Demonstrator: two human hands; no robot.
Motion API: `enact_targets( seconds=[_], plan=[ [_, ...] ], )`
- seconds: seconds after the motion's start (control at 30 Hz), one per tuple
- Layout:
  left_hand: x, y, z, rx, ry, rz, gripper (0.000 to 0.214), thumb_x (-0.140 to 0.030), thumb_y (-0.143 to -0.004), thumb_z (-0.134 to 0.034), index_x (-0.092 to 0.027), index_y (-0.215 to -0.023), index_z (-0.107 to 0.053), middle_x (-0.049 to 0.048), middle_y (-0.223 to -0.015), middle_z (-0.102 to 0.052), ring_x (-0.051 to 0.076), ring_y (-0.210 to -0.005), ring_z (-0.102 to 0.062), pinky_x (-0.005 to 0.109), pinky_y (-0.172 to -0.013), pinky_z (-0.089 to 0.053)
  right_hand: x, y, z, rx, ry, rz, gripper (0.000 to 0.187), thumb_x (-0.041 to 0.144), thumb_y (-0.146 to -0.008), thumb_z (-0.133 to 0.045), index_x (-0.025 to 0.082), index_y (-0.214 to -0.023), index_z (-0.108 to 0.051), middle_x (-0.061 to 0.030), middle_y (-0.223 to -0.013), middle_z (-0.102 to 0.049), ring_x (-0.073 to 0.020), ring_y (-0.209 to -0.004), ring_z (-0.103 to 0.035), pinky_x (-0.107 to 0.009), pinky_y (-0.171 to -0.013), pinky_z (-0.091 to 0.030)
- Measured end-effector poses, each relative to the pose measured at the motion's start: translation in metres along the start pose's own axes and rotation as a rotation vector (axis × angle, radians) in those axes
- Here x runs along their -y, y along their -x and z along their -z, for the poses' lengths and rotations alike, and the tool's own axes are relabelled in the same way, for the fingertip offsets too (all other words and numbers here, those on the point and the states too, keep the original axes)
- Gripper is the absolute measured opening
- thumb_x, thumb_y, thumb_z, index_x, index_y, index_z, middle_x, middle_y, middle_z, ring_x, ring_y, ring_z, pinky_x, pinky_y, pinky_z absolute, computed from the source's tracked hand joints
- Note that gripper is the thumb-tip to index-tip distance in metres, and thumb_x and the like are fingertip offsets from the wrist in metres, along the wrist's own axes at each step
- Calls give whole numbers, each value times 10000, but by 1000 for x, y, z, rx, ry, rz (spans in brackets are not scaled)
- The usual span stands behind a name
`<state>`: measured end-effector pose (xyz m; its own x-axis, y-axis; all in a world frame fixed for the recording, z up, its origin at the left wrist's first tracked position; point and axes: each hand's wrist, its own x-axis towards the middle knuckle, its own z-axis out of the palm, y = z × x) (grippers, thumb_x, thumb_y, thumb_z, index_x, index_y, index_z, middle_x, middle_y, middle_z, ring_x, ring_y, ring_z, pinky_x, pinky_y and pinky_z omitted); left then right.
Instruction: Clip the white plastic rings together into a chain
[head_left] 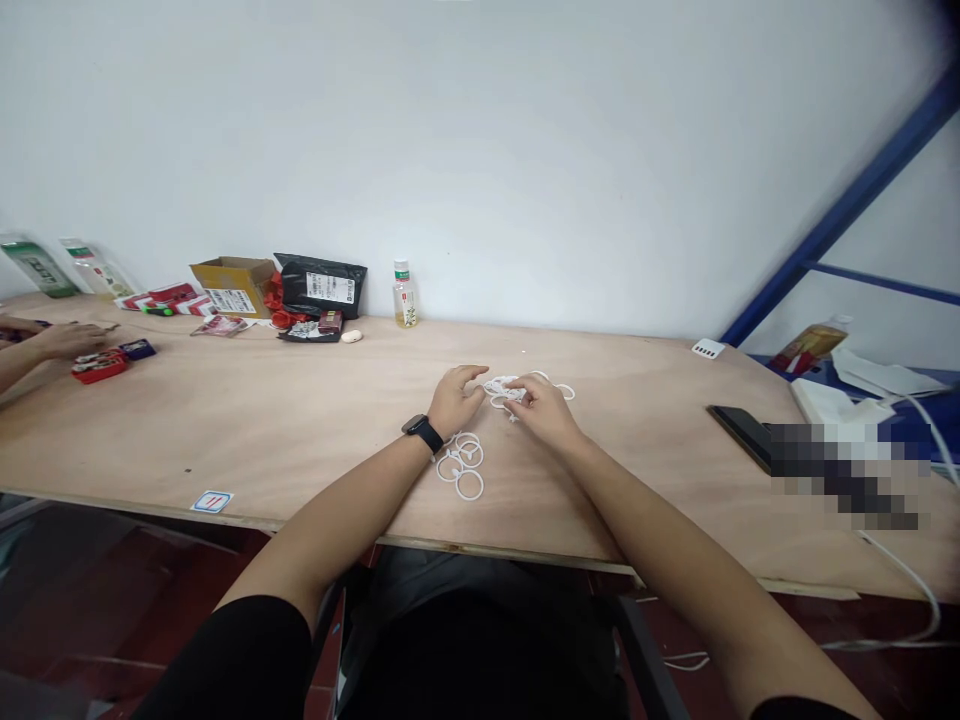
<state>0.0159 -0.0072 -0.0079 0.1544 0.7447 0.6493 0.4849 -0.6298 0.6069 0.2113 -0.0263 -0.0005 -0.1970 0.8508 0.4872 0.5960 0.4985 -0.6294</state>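
Note:
A pile of white plastic rings [498,384] with small tabs, perhaps curtain rings, lies on the wooden table between my hands. My left hand [457,400], with a black watch at the wrist, is at the pile's left side, thumb and fingers apart and nothing visible between them. On the right, my right hand [549,408] has its curled fingertips closed on a white ring at the pile's edge; the fingers partly cover it. Several more white rings [470,485] lie overlapping nearer me, just below my left wrist, which hides part of them.
The wooden table [315,400] runs along a wall. At the back stand a drink bottle [406,295], a black parcel bag [319,287] and a cardboard box [234,285]. A phone [739,435] lies right. Another person's hand [71,340] rests far left near a red box [100,366].

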Motion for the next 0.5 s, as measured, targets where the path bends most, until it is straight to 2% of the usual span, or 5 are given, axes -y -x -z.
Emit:
enact_targets(
  seconds=[0.1,0.2,0.3,0.4,0.5],
  plan=[
    [6,-2,1,-29,-24,17,297,-120,-791,-554,-202,-1055,-663,51,-1102,-677,194,-1053,-602,390,-988,-457,9,4,3,47,72,89,300,308,-769,-677,223,-1057,-668,-74,-1025,-640,-173,-721,-572,-342,-727,-474],
    [8,-2,1,-42,-34,13,214,-159,-821,-558,-198,-999,-670,54,-1055,-677,195,-1037,-603,391,-983,-456,23,12,-5,286,45,207,224,345,-813,-655,233,-1004,-684,-46,-901,-674,-193,-806,-601,-329,-762,-459],
    [8,-2,2,-36,-40,-5,177,-185,-840,-564,-196,-980,-671,55,-1029,-673,191,-1016,-602,377,-963,-464,33,19,-19,436,33,287,183,367,-831,-649,234,-948,-695,-45,-890,-684,-196,-839,-609,-315,-761,-449],
    [6,-1,2,-35,-44,-5,155,-213,-857,-565,-194,-967,-673,57,-1028,-673,189,-1008,-605,371,-956,-464,33,20,-26,485,42,312,114,303,-852,-622,217,-850,-695,-45,-857,-685,-188,-825,-609,-303,-752,-441],
    [4,-1,3,-22,-25,2,151,-234,-873,-557,-191,-948,-681,56,-1004,-688,187,-986,-618,367,-945,-468,27,18,-24,454,82,247,93,251,-843,-608,202,-803,-676,-36,-805,-677,-172,-760,-599,-290,-710,-428]
  ],
)
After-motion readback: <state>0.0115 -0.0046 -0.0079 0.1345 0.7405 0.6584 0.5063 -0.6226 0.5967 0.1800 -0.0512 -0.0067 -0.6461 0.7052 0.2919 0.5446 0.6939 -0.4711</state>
